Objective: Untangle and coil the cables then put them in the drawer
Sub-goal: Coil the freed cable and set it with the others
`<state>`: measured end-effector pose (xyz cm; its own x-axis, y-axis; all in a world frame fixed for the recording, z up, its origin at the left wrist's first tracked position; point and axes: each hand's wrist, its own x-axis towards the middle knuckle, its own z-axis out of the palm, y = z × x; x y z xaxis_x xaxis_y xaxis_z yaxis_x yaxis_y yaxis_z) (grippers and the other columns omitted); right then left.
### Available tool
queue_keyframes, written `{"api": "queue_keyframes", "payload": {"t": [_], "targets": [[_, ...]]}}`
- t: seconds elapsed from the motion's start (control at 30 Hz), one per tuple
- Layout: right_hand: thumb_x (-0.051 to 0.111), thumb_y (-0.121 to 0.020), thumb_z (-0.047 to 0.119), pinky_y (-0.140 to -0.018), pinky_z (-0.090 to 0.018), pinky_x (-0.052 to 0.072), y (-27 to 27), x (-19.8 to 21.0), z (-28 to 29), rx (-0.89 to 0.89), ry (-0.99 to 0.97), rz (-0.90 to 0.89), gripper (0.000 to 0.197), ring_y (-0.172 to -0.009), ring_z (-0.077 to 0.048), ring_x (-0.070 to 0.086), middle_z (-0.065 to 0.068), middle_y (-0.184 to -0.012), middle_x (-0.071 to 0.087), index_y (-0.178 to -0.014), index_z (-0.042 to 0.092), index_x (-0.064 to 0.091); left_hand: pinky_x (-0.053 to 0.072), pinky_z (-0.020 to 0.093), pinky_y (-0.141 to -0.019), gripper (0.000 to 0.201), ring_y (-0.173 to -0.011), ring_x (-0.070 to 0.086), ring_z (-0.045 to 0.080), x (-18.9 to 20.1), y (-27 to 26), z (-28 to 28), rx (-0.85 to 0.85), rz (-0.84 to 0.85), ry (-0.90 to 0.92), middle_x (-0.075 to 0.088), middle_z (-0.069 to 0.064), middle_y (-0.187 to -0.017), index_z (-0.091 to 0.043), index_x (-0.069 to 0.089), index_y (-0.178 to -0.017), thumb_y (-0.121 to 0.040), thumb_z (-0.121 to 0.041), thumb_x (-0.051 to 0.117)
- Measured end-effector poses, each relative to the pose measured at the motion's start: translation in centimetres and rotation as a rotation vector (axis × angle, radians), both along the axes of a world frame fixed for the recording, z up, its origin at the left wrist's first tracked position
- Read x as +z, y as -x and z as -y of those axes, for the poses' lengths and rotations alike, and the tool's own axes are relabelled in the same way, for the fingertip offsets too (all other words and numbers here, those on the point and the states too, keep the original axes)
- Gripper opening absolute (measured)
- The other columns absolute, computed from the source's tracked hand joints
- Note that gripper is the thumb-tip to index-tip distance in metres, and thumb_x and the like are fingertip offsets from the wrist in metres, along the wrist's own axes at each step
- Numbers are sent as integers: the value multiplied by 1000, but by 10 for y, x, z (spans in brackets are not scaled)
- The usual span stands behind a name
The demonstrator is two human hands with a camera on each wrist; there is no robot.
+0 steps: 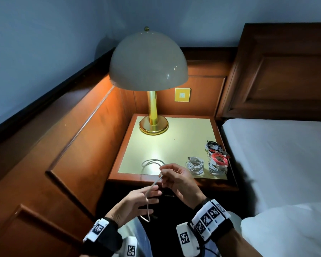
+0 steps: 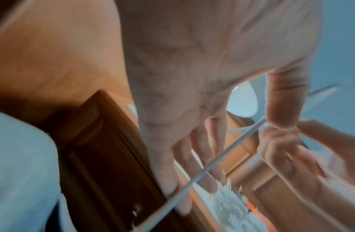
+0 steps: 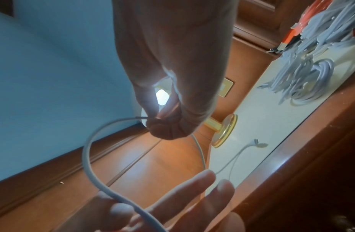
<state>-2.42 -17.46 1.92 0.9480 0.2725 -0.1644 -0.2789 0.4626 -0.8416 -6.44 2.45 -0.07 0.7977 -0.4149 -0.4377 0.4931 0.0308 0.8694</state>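
A white cable point(image 1: 155, 183) runs from a loose loop point(image 1: 152, 162) on the nightstand top point(image 1: 183, 134) down to my hands, just in front of its edge. My right hand point(image 1: 162, 172) pinches the cable between thumb and fingertip point(image 3: 164, 124). From there it drapes over the straight, spread fingers of my left hand point(image 1: 152, 197) and hangs in a small bend below. The left wrist view shows the cable point(image 2: 222, 157) crossing those fingers point(image 2: 200, 150). Its plug end point(image 3: 260, 143) lies on the tabletop. The nightstand front below my hands is dark, so I cannot make out the drawer.
Coiled cables sit at the nightstand's right front: a white coil point(image 1: 195, 165), a red and white one point(image 1: 218, 162), and a dark bundle point(image 1: 214, 146) behind. A brass lamp point(image 1: 153, 125) stands at the back left. A bed point(image 1: 276, 154) borders the right, wood panelling point(image 1: 78, 141) the left.
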Motion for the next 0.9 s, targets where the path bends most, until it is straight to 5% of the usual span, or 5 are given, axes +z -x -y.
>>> {"api": "queue_keyframes", "payload": {"t": [0.13, 0.3, 0.43, 0.6, 0.9], "targets": [[68, -82, 0, -56, -28, 49, 10, -2, 11, 14, 50, 44, 12, -56, -22, 54, -19, -74, 59, -94, 0, 66, 42, 57, -109, 75, -129, 57, 34, 4, -11, 8, 64, -124, 216, 63, 12, -137, -12, 60, -136, -62, -9, 53], [69, -78, 3, -55, -25, 48, 33, -13, 21, 72, 301, 156, 14, -54, -20, 53, -15, -71, 63, -90, 3, 63, 58, 46, -93, 43, -107, 72, 30, 8, -32, 37, 411, -190, 173, 73, 15, -117, -2, 60, -128, -96, -31, 60], [64, -87, -3, -55, -26, 48, 52, -27, 25, 134, 380, 157, 17, -56, -19, 53, -12, -73, 65, -90, 6, 51, 61, 31, -76, 31, -79, 75, 16, 15, -36, 56, 550, -162, 130, 78, 8, -97, -1, 67, -114, -97, -26, 64], [60, -98, 8, -57, -26, 49, 60, -47, 32, 127, 426, -14, 6, -67, -17, 59, -12, -84, 68, -100, 7, 54, 50, 31, -76, 17, -72, 68, 16, 34, -21, 66, 478, -43, 115, 71, 5, -80, -5, 68, -106, -94, -18, 67], [61, -99, 27, -69, -34, 55, 13, -33, 45, -172, 325, -95, 37, -102, -26, 68, -9, -125, 64, -133, 19, 49, 50, 36, -79, 19, -80, 65, 20, 49, 13, 63, 378, 62, 139, 68, 12, -88, -4, 73, -106, -96, -16, 63]]}}
